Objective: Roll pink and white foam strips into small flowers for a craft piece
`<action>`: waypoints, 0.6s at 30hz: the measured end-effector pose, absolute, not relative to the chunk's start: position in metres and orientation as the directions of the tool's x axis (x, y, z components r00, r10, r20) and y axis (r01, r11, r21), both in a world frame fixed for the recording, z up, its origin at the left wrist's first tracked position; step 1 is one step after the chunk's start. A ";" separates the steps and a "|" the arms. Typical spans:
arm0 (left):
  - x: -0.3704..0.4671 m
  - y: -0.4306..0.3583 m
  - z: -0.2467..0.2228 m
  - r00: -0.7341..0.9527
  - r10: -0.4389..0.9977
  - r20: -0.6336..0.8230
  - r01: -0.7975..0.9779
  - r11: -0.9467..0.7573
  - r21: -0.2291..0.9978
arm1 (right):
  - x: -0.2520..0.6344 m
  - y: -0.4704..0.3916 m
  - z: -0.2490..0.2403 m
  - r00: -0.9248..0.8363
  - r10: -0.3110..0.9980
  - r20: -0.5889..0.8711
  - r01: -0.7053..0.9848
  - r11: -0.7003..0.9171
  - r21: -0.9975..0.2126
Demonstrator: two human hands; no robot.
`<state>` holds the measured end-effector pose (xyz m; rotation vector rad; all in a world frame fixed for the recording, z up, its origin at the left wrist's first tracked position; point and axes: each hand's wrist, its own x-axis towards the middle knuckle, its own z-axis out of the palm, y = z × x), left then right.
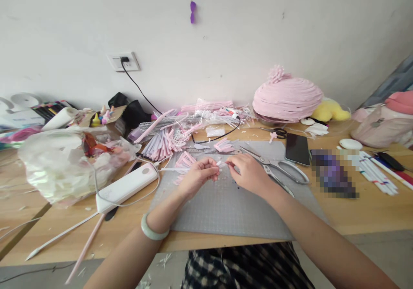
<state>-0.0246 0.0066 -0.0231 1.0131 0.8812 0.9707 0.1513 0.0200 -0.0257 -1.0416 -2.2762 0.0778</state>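
Far left of the wooden table (48, 228): a crumpled clear plastic bag (64, 164) is seen, stuffed with white material and some red-orange scraps. Behind it, a white roll (60, 119) and small glue bottles (100, 117) are noted beside a cardboard box. A white power bank (126, 187) lies just right of the bag, with a white cable looped around it. Two long thin sticks, one white (61, 236) and one pink (85, 250), are laid slantwise near the table's front edge.

Centre: a grey cutting mat (226, 211) is spread before the person. The left hand (197, 176), a pale green bangle (152, 231) worn on its wrist, is closed in a pinch above the mat's far part. The right hand (248, 172) is likewise closed, fingertips meeting those of the left. A small pink-and-white strip piece (222, 165) is gripped between both hands, held just above the mat; its exact form cannot be told. Bundles of pink cut strips (164, 144) are heaped behind the mat.

Right: large scissors (277, 167) lie at the mat's right edge, just beside the right hand. A dark phone (297, 149) rests beyond them. A pink coiled mound (286, 97) stands against the wall, a yellow plush (331, 110) next to it. White rods (377, 175) are laid at far right.
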 end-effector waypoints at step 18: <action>-0.026 0.007 -0.024 0.322 0.946 -0.037 -0.036 0.051 0.998 | 0.155 0.024 -0.033 -0.537 0.542 0.647 0.509 0.819 -0.263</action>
